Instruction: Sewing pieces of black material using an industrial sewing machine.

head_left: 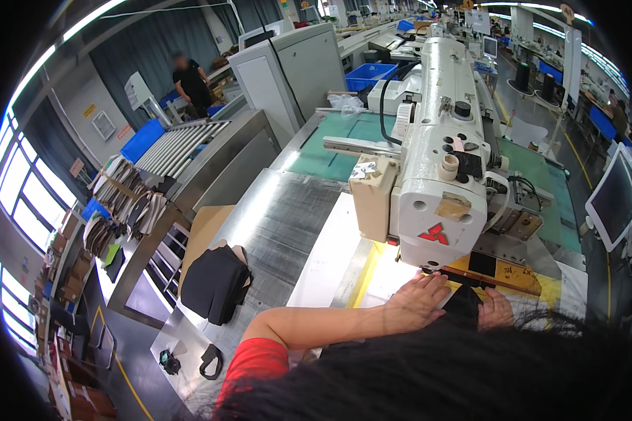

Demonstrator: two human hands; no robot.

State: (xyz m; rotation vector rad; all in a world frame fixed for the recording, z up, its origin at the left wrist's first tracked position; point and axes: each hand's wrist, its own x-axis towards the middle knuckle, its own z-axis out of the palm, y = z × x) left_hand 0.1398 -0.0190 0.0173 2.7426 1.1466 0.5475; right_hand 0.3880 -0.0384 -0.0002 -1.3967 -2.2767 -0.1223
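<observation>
My left hand (420, 302) is below the head of a large white industrial sewing machine (439, 189), its fingers bent and pressed together at the left edge of a black fabric piece (463, 303). On the right side of the same piece, my right hand (496, 310) grips with bent fingers. The piece lies against a wooden template (516, 275) with a black patch on it. My hair hides the lower part of the fabric and the right wrist. A red sleeve covers my left upper arm.
A stack of black fabric pieces (218, 284) lies on the metal table (267, 231) at left. Near its front edge are a black strap loop (211, 361) and a small dark-green item (168, 362). A monitor (614, 196) stands at right. Another person (192, 84) stands far left.
</observation>
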